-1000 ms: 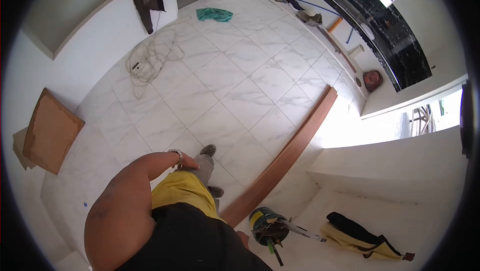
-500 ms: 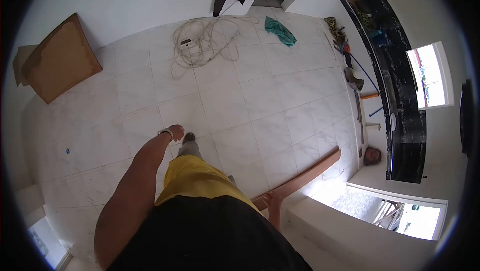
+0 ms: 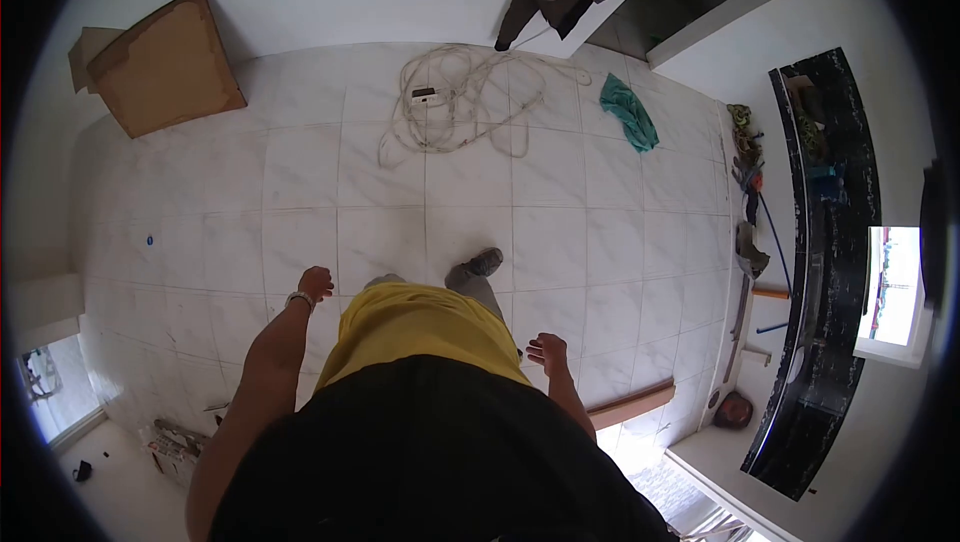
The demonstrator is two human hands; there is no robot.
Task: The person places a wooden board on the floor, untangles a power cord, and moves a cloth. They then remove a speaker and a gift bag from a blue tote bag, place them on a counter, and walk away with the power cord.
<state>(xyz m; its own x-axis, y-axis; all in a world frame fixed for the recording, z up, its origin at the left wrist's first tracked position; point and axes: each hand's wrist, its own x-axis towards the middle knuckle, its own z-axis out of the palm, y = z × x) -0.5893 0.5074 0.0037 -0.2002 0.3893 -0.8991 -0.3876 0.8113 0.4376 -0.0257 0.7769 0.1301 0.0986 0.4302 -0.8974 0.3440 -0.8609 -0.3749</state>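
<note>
My left hand, with a watch or bracelet at the wrist, hangs over the tiled floor with its fingers loosely bent and nothing in them. On the other side of my yellow garment, my right hand is held out, fingers apart and bare. Nearest to it lies a long brown board, partly hidden behind my right arm; the hand does not touch it. One dark shoe of mine is stepped forward on the white tiles.
A loosely coiled pale cable with a white socket box lies ahead, beside a green cloth. Cardboard leans on the wall at left. Tools and rags line the floor below a black counter at right.
My view has turned, and one foot has stepped forward. The right hand, earlier at the brown board, is now apart from it. The board sits lower in view.
</note>
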